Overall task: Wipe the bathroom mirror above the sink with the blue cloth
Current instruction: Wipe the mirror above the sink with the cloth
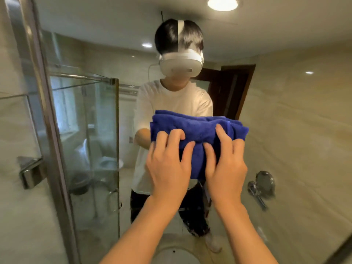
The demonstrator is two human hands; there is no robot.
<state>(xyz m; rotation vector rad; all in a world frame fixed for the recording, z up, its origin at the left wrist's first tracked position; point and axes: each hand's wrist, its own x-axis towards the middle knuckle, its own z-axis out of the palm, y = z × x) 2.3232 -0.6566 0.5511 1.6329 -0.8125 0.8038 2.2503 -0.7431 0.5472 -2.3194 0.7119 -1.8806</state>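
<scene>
Both hands on the blue cloth (198, 130), fingers spread flat and pressing it to the mirror (285, 121). Left hand (167, 164) and right hand (224, 164) sit side by side, equally near. Cloth's long axis runs across, bulk just above the fingertips.

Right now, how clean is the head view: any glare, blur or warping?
Head view: the ceiling lamp blows out white; wide-angle bend curves the mirror frame; edges smear near the wall tap; blue cloth and both hands, left and right, stay sharp.
</scene>
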